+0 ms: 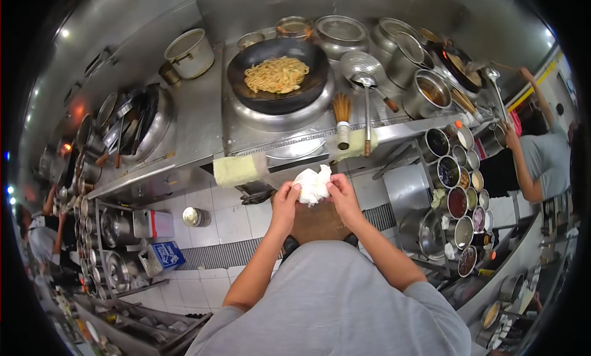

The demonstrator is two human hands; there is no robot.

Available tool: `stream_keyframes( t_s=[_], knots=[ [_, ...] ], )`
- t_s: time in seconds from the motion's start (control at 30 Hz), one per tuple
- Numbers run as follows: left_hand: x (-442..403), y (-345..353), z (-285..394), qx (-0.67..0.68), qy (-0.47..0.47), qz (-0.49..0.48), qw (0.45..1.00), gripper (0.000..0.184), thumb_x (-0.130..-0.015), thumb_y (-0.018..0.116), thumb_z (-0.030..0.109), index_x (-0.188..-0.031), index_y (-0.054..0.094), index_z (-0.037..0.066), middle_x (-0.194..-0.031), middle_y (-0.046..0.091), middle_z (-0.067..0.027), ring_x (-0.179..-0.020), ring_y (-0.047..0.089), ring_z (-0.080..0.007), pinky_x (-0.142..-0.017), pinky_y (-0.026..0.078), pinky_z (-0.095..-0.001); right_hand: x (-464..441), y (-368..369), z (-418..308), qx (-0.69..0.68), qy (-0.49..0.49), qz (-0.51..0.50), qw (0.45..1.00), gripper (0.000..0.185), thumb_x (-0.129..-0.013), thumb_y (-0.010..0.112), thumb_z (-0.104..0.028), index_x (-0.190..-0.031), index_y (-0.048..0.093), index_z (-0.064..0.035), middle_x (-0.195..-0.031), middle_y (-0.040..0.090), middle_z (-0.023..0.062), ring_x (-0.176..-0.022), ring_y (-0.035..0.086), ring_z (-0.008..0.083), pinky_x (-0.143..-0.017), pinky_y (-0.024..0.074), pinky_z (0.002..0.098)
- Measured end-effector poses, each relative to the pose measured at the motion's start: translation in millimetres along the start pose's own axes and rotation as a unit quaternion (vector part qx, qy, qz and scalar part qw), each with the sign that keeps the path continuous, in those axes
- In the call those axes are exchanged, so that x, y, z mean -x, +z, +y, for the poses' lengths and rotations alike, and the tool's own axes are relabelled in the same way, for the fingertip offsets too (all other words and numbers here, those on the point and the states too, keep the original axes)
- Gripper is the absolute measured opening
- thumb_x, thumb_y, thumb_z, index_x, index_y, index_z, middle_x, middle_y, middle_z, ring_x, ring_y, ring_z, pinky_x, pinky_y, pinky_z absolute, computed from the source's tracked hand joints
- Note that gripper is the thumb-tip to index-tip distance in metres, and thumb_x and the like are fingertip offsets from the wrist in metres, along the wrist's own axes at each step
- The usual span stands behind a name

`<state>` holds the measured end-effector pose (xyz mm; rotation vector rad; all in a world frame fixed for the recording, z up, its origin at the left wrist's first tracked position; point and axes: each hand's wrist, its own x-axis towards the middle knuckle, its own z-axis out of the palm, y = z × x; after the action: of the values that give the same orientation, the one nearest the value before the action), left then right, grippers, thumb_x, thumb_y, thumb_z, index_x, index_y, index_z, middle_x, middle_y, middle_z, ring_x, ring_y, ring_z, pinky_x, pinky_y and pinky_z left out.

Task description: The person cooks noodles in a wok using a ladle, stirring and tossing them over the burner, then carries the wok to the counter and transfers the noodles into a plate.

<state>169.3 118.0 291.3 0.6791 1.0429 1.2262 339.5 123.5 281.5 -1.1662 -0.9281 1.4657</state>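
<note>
At centre frame, the left hand and right hand pinch a crumpled white wad.
Both hands curl nearly closed, gripping its opposite sides — cloth or paper, I cannot tell. At upper centre, a black wok holds noodles; to its right — brush and ladle on the metal table.

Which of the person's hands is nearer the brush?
Right. The right hand is just below the brush in the picture; the left hand is farther off, to its lower left.
</note>
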Motion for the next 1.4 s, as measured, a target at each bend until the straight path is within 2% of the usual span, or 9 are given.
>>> stream_keyframes(
  t_s=[0.1, 0.4, 0.5, 0.57, 0.77, 0.93, 1.1, 1.23, 1.4],
  knots=[
    [0, 36, -16, -0.055, 0.0, -0.027, 0.998, 0.018, -0.096, 0.056, 0.024, -0.093, 0.059, 0.006, -0.079, 0.057, 0.0041, -0.07, 0.048, -0.0035, -0.059, 0.04, -0.0219, 12, -32, -27, -0.098, 0.025, 0.017, 0.995, 0.021, -0.093, 0.058, -0.01, -0.112, 0.05, -0.0063, -0.096, 0.058, 0.0001, -0.086, 0.057, 0.0088, -0.069, 0.0494, 0.0264],
    [8, 163, -35, -0.395, 0.186, -0.066, 0.897, 0.022, -0.097, 0.051, 0.021, -0.09, 0.056, 0.001, -0.077, 0.062, -0.0019, -0.07, 0.053, -0.0073, -0.065, 0.043, -0.0254, 33, -162, -38, 0.108, -0.019, 0.042, 0.993, 0.017, -0.093, 0.057, -0.013, -0.107, 0.056, -0.0036, -0.093, 0.062, 0.0028, -0.081, 0.06, 0.0098, -0.06, 0.0505, 0.0279],
    [3, 201, -36, -0.298, 0.199, -0.066, 0.931, 0.021, -0.099, 0.047, 0.021, -0.094, 0.054, 0.002, -0.084, 0.066, -0.0059, -0.072, 0.058, -0.0091, -0.067, 0.047, -0.0256, 31, -203, -26, 0.306, -0.228, 0.046, 0.923, 0.018, -0.093, 0.054, -0.011, -0.11, 0.057, -0.0041, -0.095, 0.063, 0.0041, -0.08, 0.061, 0.0114, -0.058, 0.051, 0.0281],
    [-3, 217, -33, -0.273, 0.144, -0.068, 0.949, 0.021, -0.1, 0.045, 0.022, -0.096, 0.053, 0.003, -0.087, 0.067, -0.0067, -0.073, 0.06, -0.0102, -0.066, 0.049, -0.0257, 37, -221, -32, -0.032, 0.029, -0.006, 0.999, 0.023, -0.095, 0.051, -0.011, -0.116, 0.054, -0.0048, -0.102, 0.064, 0.0069, -0.082, 0.064, 0.0149, -0.057, 0.053, 0.0286],
    [-10, 221, -62, -0.204, -0.075, -0.136, 0.967, 0.021, -0.099, 0.048, 0.025, -0.112, 0.051, 0.008, -0.106, 0.061, -0.0072, -0.097, 0.058, -0.0135, -0.073, 0.053, -0.0295, 47, -248, -41, -0.297, 0.051, -0.027, 0.953, 0.03, -0.098, 0.047, -0.016, -0.126, 0.045, -0.0062, -0.11, 0.062, 0.0088, -0.083, 0.065, 0.0187, -0.06, 0.0563, 0.0312],
    [5, 241, -81, -0.292, 0.052, -0.2, 0.934, 0.038, -0.086, 0.068, 0.014, -0.12, 0.052, 0.004, -0.097, 0.062, -0.004, -0.081, 0.06, -0.0108, -0.068, 0.05, -0.026, 53, -242, -50, -0.398, 0.049, -0.026, 0.916, 0.03, -0.096, 0.05, -0.014, -0.125, 0.044, -0.0065, -0.107, 0.062, 0.0082, -0.079, 0.065, 0.0173, -0.06, 0.0556, 0.0293],
    [-2, 229, -59, -0.398, 0.023, -0.206, 0.894, 0.022, -0.087, 0.067, 0.013, -0.106, 0.062, 0.002, -0.088, 0.065, -0.0055, -0.068, 0.059, -0.0076, -0.061, 0.05, -0.024, 43, -237, -42, -0.088, -0.02, 0.036, 0.995, 0.041, -0.089, 0.062, -0.004, -0.125, 0.043, -0.0041, -0.098, 0.061, 0.0052, -0.073, 0.06, 0.0092, -0.059, 0.0521, 0.0242],
    [-4, 209, -28, -0.469, 0.056, -0.23, 0.851, 0.02, -0.089, 0.064, 0.016, -0.099, 0.063, -0.001, -0.074, 0.063, -0.0057, -0.061, 0.058, -0.0084, -0.055, 0.046, -0.0261, 36, -212, -51, -0.085, -0.027, -0.013, 0.996, 0.039, -0.089, 0.063, -0.005, -0.123, 0.045, -0.0027, -0.094, 0.06, 0.0039, -0.071, 0.058, 0.0081, -0.058, 0.0505, 0.0231],
    [-29, 156, -18, -0.372, 0.065, -0.175, 0.909, 0.021, -0.091, 0.06, 0.014, -0.108, 0.06, 0.001, -0.077, 0.064, -0.0059, -0.061, 0.058, -0.0098, -0.055, 0.047, -0.0258, 22, -167, -55, 0.131, 0.061, -0.078, 0.986, 0.026, -0.089, 0.064, -0.011, -0.11, 0.054, -0.0004, -0.085, 0.06, 0.0028, -0.063, 0.055, 0.0051, -0.052, 0.0464, 0.0217]
  ],
)
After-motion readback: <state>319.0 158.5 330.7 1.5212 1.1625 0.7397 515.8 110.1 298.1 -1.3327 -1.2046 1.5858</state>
